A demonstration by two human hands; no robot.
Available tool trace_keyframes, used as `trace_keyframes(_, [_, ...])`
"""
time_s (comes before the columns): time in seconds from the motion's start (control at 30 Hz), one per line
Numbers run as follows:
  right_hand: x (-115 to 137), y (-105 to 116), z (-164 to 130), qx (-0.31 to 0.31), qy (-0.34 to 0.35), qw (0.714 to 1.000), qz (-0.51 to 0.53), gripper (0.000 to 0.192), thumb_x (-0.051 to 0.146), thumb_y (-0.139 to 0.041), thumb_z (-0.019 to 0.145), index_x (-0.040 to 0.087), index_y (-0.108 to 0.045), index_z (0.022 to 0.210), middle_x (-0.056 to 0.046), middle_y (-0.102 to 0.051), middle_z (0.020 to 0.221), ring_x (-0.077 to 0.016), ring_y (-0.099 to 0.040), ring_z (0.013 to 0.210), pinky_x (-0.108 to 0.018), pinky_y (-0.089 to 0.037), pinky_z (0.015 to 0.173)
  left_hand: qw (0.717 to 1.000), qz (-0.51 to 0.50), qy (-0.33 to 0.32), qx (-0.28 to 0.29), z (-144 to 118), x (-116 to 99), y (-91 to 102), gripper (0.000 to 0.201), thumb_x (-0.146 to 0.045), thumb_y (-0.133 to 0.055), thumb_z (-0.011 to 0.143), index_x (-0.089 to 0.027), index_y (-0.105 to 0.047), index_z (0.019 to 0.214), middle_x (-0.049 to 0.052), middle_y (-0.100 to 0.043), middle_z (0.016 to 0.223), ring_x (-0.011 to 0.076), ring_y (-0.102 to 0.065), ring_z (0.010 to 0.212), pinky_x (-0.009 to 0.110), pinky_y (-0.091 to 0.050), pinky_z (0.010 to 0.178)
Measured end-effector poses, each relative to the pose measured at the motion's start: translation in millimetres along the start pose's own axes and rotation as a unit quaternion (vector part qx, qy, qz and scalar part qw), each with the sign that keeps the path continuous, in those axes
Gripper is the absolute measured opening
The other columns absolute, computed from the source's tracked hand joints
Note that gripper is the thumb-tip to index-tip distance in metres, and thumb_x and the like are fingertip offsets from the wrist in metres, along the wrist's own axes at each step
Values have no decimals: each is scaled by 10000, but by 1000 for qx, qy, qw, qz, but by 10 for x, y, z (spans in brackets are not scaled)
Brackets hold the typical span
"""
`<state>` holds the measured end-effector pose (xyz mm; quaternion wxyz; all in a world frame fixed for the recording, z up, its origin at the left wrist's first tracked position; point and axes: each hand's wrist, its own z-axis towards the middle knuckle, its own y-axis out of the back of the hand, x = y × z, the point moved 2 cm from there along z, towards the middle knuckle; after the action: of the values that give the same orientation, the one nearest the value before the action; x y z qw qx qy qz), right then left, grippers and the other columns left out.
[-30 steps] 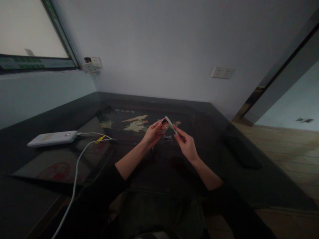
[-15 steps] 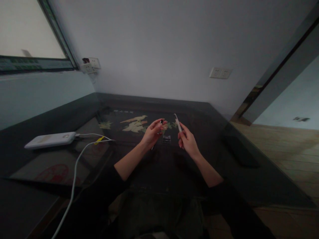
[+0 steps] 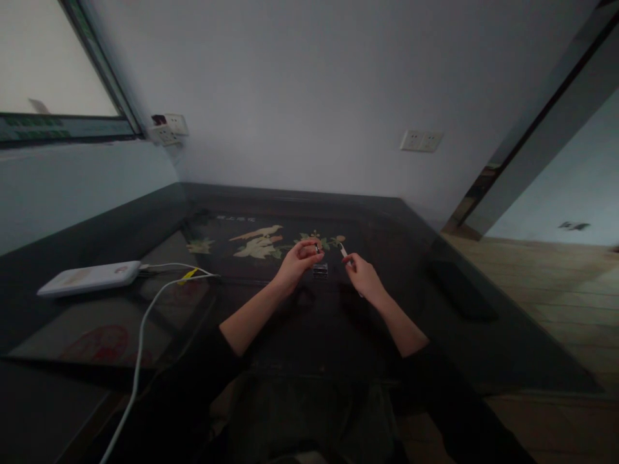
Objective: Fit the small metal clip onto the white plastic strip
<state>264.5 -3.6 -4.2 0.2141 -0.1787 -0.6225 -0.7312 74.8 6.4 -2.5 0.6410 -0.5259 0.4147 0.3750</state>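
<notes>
My left hand (image 3: 296, 261) pinches a small dark object (image 3: 316, 247) between thumb and fingertips; it is too small to name. My right hand (image 3: 363, 276) grips a thin white stick (image 3: 343, 250), like a nail file, angled up toward the left. Both hands hover low over the dark glass-topped table (image 3: 271, 322), a few centimetres apart. A small clear box (image 3: 320, 270) lies on the table between and just below them.
A white power bank (image 3: 89, 278) lies at the left with a white cable (image 3: 140, 348) running off toward me. A flat dark object (image 3: 459, 290) rests near the table's right edge. Wall sockets (image 3: 418, 140) sit behind; a doorway opens at the right.
The hands were together with the white stick against the left fingers. They have since parted and both have dropped closer to the table.
</notes>
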Motion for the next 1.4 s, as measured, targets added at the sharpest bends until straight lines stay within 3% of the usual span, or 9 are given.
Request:
trace_keyframes(0.2, [30, -56, -44, 76, -11, 993, -88, 212, 262, -442, 897, 232, -590, 1045, -85, -684, 958, -227, -643, 855, -282, -395, 657, 999, 30, -11, 11, 11, 52, -2, 482, -235, -825, 582, -183, -578, 993, 13, -664, 816, 109, -604, 696, 212, -428, 607])
trace_keyframes(0.4, [44, -47, -83, 93, -10, 990, -110, 202, 284, -467, 893, 216, -589, 1040, -114, -678, 943, -255, -647, 850, -304, -395, 661, 995, 84, -36, 30, -7, 60, -37, 469, -242, -815, 590, -181, -552, 974, -25, -618, 725, 111, -597, 695, 249, -454, 683])
trace_keyframes(0.6, [18, -24, -68, 99, 1, 990, -105, 168, 299, -542, 862, 238, -611, 1003, -81, -677, 952, -240, -639, 873, -290, -397, 671, 986, 143, -66, 44, -20, 48, -52, 449, -226, -799, 606, -175, -532, 963, -31, -594, 684, 106, -576, 653, 255, -452, 672])
trace_keyframes(0.9, [-15, 3, -27, 83, -2, 992, -93, 176, 360, -617, 829, 245, -661, 955, -61, -678, 912, -220, -628, 854, -275, -390, 654, 963, 242, -112, 26, -45, 37, -31, 407, -250, -773, 635, -175, -573, 981, -25, -594, 677, 116, -559, 630, 266, -441, 668])
trace_keyframes(1.23, [-18, -43, -19, 69, 17, 996, -58, 98, 260, -638, 797, 229, -670, 884, -14, -651, 762, -150, -598, 710, -233, -365, 609, 946, 290, -144, 32, -51, 89, -43, 387, -225, -742, 655, -182, -577, 1004, -29, -593, 660, 125, -551, 622, 267, -431, 646])
trace_keyframes(1.3, [-27, -23, 3, 51, 19, 997, -50, 117, 282, -639, 794, 226, -667, 892, -12, -646, 746, -148, -585, 684, -231, -356, 586, 945, 289, -151, 32, -49, 111, -39, 390, -215, -748, 644, -192, -583, 997, -32, -591, 658, 127, -554, 626, 262, -428, 640])
trace_keyframes(1.4, [35, 57, 76, -24, 43, 999, 20, 131, 305, -602, 807, 203, -669, 855, -5, -619, 664, -144, -554, 620, -235, -355, 565, 946, 285, -150, 37, -37, 144, -21, 389, -210, -745, 646, -200, -580, 998, -36, -589, 662, 124, -552, 618, 253, -423, 629])
